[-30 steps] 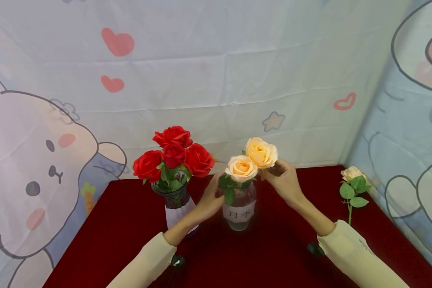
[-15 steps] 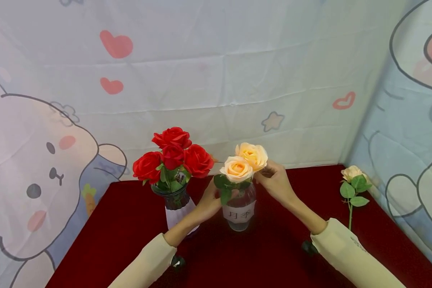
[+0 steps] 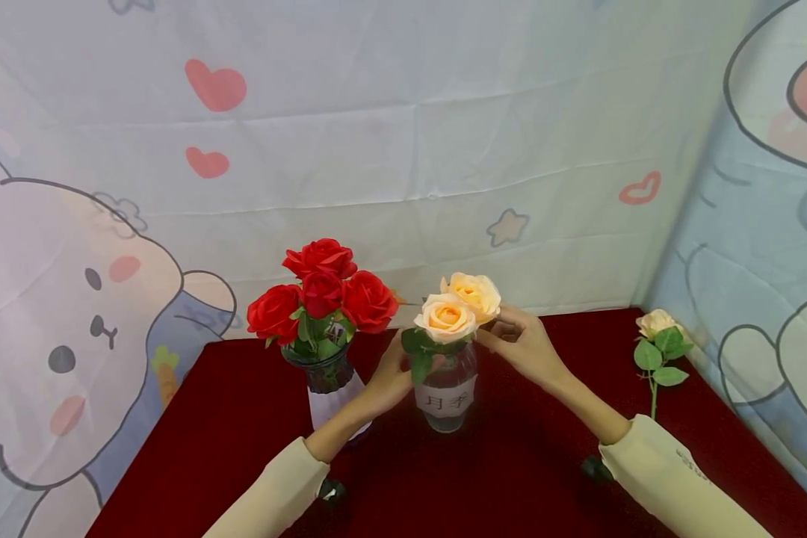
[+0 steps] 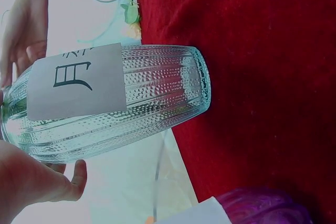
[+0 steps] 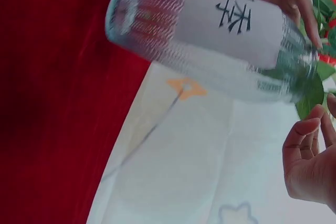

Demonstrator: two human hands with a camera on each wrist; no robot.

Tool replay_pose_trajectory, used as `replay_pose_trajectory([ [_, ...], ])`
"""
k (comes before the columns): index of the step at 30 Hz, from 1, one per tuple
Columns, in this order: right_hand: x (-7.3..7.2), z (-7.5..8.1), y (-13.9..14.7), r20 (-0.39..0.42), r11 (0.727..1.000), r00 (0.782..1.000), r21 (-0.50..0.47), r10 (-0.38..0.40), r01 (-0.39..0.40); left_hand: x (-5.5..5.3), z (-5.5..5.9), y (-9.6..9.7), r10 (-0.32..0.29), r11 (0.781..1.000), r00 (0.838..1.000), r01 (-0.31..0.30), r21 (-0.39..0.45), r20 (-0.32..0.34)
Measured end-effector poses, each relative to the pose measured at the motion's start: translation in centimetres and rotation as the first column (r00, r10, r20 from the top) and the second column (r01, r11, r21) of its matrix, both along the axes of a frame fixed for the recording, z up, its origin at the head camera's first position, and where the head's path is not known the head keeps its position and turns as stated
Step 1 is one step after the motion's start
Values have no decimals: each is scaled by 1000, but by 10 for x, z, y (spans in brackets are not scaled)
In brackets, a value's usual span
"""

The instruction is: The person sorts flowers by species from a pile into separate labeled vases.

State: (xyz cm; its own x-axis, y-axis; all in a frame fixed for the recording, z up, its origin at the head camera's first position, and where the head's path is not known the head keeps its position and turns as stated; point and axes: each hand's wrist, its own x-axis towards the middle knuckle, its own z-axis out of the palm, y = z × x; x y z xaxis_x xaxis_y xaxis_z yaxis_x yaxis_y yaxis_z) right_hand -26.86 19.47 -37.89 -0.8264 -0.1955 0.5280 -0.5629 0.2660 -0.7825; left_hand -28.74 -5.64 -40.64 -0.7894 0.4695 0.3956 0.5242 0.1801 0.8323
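Note:
Two cream-yellow roses (image 3: 447, 317) stand in a clear ribbed glass vase (image 3: 446, 411) with a white paper label. My left hand (image 3: 391, 377) holds the vase near its neck, seen also as the left hand (image 4: 31, 182) in the left wrist view. My right hand (image 3: 527, 347) is beside the rose heads, its fingers loosely bent. In the right wrist view, the fingers of that right hand (image 5: 310, 156) are close to a green leaf (image 5: 313, 98) at the vase mouth, with no stem visible in them. The rose stems are mostly hidden.
Left of the glass vase stands another vase (image 3: 329, 403) with several red roses (image 3: 323, 291). A single pale rose (image 3: 659, 336) lies at the right of the red cloth-covered table (image 3: 511, 478). Printed fabric (image 3: 376, 164) hangs behind.
The yellow roses have moved left and down over the vase. My right hand went left with them, then drew slightly right, away from the blooms. The left hand stays at the vase.

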Motion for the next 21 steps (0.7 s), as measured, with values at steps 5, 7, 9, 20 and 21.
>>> replay_pose_trajectory([
  [5,4,-6,37,3,997,999,58,-54,54,-1,-2,1,9,1000,1000,-9,2,0],
  [7,6,-11,56,18,991,995,86,-101,99,-1,-3,1,18,1000,1000,-18,-1,6],
  [9,7,-17,77,58,985,988,101,-146,140,-1,-3,1,22,1000,1000,-22,-4,8],
  [20,12,-59,204,421,966,870,78,-255,246,-1,-1,0,-19,1000,1000,19,21,-17],
  [21,14,-64,212,437,964,860,75,-263,256,-2,-2,0,-27,999,999,27,23,-17],
])
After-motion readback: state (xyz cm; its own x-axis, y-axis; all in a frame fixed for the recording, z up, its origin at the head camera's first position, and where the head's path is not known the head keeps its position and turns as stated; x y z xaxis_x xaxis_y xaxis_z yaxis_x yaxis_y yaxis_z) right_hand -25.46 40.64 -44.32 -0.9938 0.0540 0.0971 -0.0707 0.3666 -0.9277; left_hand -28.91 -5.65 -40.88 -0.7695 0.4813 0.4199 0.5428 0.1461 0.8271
